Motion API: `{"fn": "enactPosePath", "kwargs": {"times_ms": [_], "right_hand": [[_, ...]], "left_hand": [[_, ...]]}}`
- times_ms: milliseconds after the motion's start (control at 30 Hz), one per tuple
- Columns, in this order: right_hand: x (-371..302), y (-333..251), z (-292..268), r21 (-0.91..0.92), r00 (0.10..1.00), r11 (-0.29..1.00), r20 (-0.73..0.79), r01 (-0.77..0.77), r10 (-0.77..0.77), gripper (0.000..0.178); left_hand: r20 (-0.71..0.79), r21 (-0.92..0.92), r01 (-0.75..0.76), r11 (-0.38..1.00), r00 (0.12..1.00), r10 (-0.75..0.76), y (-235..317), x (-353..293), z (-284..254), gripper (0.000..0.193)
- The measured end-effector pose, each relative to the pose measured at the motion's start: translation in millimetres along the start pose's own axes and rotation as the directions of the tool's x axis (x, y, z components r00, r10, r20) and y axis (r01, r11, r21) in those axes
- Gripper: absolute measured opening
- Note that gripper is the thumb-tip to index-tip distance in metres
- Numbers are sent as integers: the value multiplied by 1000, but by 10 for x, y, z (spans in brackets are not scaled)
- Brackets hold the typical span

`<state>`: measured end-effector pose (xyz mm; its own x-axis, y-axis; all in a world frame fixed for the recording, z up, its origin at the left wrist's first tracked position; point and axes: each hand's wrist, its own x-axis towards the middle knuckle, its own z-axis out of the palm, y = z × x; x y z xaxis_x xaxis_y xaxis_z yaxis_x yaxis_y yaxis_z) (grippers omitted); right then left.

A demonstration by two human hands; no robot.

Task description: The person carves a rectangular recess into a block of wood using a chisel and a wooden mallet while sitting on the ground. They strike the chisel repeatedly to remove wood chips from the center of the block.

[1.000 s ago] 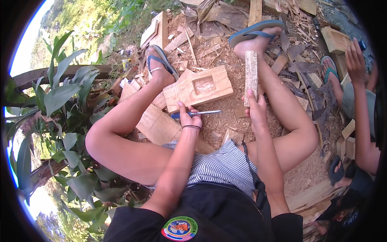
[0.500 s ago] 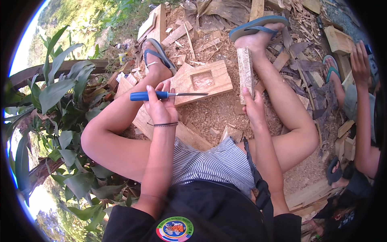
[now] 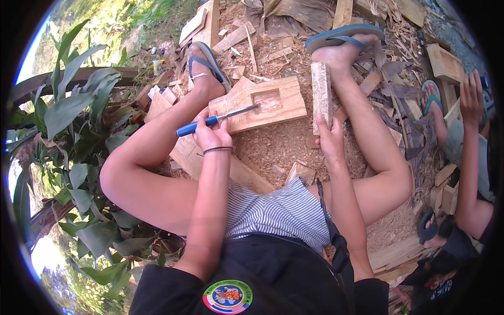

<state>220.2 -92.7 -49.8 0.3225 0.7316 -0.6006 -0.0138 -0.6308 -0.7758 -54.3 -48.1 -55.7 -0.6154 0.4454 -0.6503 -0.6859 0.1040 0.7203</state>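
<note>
In my left hand is a chisel with a blue handle and a slim metal blade. Its tip points right, over the left part of a square recess cut into a pale wooden board; whether it touches the wood I cannot tell. The board lies between my feet, its recess rough-bottomed. My right hand is closed round the lower end of a rough wooden stick, held upright to the right of the board and apart from it.
Under the board lies another wooden block. Sawdust and wood offcuts cover the ground. Leafy plants stand at the left. At the right edge sits another person, whose raised hand shows beside stacked wood blocks.
The chisel has tilted, its tip now higher and its handle end lower, and the blade has come over the recess. My left fingers have curled closer round the handle. The stick has hardly moved.
</note>
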Motion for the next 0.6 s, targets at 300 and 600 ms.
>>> {"fn": "enactPosePath", "kwargs": {"times_ms": [300,600], "right_hand": [[63,236,104,-440,974,888,-108,134,-201,51],[666,-637,511,-530,820,642,217,555,-530,59]], "left_hand": [[-190,62,22,998,982,-10,88,-117,-64,32],[-153,-105,264,959,948,-278,-208,-8,-379,40]]}}
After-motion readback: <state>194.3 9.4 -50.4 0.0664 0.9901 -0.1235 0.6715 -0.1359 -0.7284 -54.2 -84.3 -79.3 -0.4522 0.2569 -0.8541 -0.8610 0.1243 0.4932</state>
